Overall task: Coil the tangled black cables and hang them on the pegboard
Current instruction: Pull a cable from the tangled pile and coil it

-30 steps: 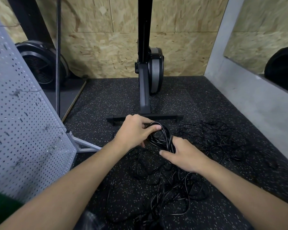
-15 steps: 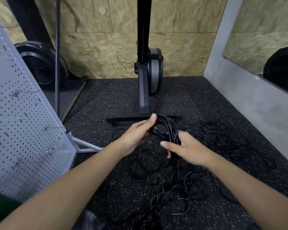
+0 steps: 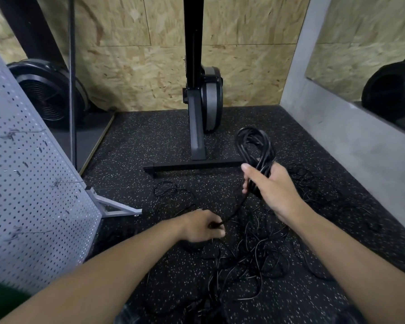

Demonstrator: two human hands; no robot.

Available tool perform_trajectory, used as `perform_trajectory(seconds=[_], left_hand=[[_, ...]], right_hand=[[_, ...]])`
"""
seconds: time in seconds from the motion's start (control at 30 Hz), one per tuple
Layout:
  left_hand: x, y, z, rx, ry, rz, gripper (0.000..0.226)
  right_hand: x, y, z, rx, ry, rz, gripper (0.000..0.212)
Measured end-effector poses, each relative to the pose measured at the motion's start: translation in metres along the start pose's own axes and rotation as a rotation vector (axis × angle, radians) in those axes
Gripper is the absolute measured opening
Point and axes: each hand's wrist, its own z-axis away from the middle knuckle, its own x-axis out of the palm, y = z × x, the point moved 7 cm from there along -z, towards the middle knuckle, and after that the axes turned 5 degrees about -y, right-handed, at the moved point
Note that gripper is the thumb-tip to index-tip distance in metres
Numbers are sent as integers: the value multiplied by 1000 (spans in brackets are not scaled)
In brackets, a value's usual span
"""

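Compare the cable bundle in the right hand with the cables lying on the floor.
The coiled bundle is gathered into neat stacked loops; the loose cables sprawl in a tangle. The bundle is held up off the floor in the right hand; the loose cables lie flat on the speckled mat. The bundle looks thick and compact; the loose cables spread wide as thin single strands. Both are black, and one strand runs from the bundle down to the left hand.

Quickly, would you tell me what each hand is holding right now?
Left hand: closed on the loose strand running up to the coil.
Right hand: closed around the coil.
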Motion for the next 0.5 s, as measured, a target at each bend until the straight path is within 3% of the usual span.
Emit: perform_trajectory(seconds=[0.1,0.2,0.37,0.5], left_hand=[[-12,-8,3,-12,52,-101,29],[-34,0,13,51,195,-139,28],[-86,39,51,316,668,-108,22],[-106,53,68,369,870,-69,19]], right_hand=[[-29,2,-4,-19,159,241,16],[-48,17,-8,39,172,533,21],[-31,32,-8,118,-84,771,36],[4,28,-2,82,-298,821,50]])
